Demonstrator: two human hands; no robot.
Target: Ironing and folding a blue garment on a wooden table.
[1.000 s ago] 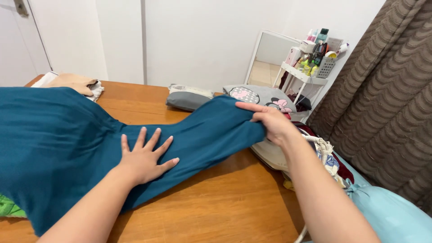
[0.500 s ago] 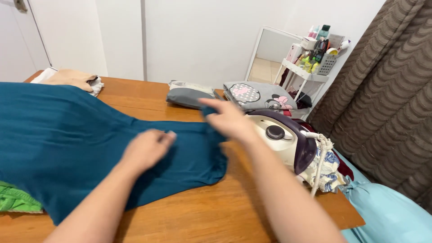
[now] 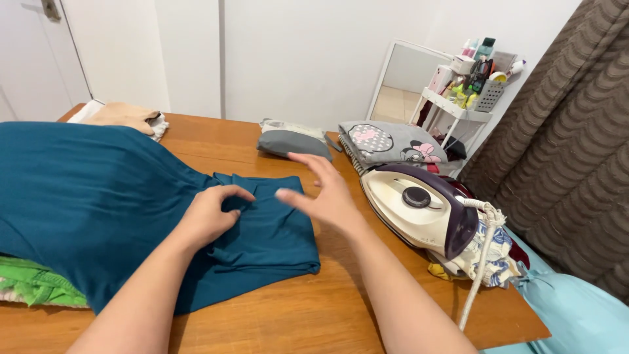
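Observation:
A large teal garment [image 3: 98, 196] lies spread over the wooden table [image 3: 314, 308], its right end folded back on itself. My left hand [image 3: 209, 213] rests on that folded end, fingers curled and pinching the cloth. My right hand [image 3: 324, 193] hovers just right of it, over the fold's edge, fingers spread and holding nothing. A white and purple iron [image 3: 419, 206] lies on its side at the table's right edge, close to my right forearm.
Folded grey clothes [image 3: 295, 139] and a grey printed garment [image 3: 393, 141] lie at the back. A beige folded cloth [image 3: 124, 115] sits far left, green fabric [image 3: 36, 282] under the teal one. A white shelf rack [image 3: 468, 98], mirror [image 3: 409, 72] and brown curtain [image 3: 563, 151] stand to the right.
The garment's right end, stretched out a second ago, is now folded back to the left. My right hand let go and opened; my left hand curled onto the fold.

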